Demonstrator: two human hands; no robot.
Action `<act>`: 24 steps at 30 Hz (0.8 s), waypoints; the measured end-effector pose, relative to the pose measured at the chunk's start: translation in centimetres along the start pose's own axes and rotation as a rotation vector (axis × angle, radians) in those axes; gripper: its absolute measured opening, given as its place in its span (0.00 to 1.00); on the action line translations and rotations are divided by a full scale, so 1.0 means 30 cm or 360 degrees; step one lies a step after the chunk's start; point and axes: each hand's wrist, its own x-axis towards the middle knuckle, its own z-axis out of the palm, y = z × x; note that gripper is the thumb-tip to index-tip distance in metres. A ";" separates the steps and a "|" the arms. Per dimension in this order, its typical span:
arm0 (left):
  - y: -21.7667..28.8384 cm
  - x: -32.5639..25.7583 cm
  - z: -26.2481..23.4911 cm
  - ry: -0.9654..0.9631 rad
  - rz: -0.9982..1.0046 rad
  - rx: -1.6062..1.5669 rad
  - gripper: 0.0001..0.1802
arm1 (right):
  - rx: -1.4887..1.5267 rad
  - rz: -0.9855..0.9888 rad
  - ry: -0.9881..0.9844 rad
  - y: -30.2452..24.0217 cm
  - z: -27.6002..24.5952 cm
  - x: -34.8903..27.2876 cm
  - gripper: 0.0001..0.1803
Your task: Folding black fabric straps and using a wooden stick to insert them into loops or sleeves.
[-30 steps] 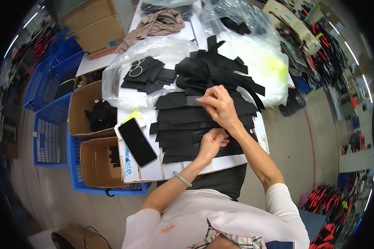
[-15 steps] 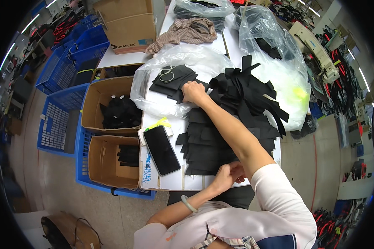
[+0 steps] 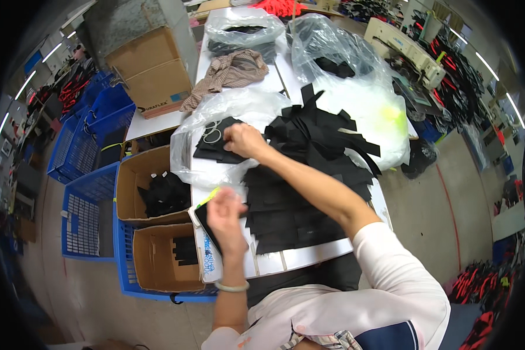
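Note:
My right hand [image 3: 244, 140] reaches across the table with its fingers closed in a pinch at the edge of a black fabric piece [image 3: 230, 123], on a small stack of black pieces [image 3: 216, 153]. White elastic loops [image 3: 212, 133] lie on that stack. Over the near left corner of the table my left hand [image 3: 226, 220] is raised, smeared by motion, a pale bangle on its wrist. It hides most of a black phone [image 3: 203, 224] below. Right of it, overlapping rows of black fabric pieces [image 3: 297, 207] cover the table, with a loose heap of black strips [image 3: 315, 131] beyond.
Clear plastic bags [image 3: 248, 105] surround the stack and stand farther back. A checked brown cloth [image 3: 227, 73] lies behind. Left of the table, two cardboard boxes [image 3: 149, 233] holding black pieces stand by blue crates [image 3: 76, 239]. A sewing machine [image 3: 405, 49] is at far right.
My left hand has risen from the table's front edge and moved left, over the phone. The right hand has shifted slightly at the stack, lifting a piece's edge. The whole view has also shifted.

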 end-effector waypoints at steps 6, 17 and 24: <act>0.120 0.043 0.040 -0.0763 -0.0590 0.0115 0.19 | 0.1225 0.0607 -0.0644 -0.252 -0.518 -0.208 0.09; 0.016 -0.138 0.263 -0.0539 -0.1136 -0.0844 0.12 | 0.1579 0.0446 0.0244 -0.152 -0.574 -0.741 0.24; -0.012 -0.204 0.345 -0.0406 -0.1008 -0.0973 0.09 | 0.1282 0.0432 0.0684 -0.155 -0.567 -0.774 0.19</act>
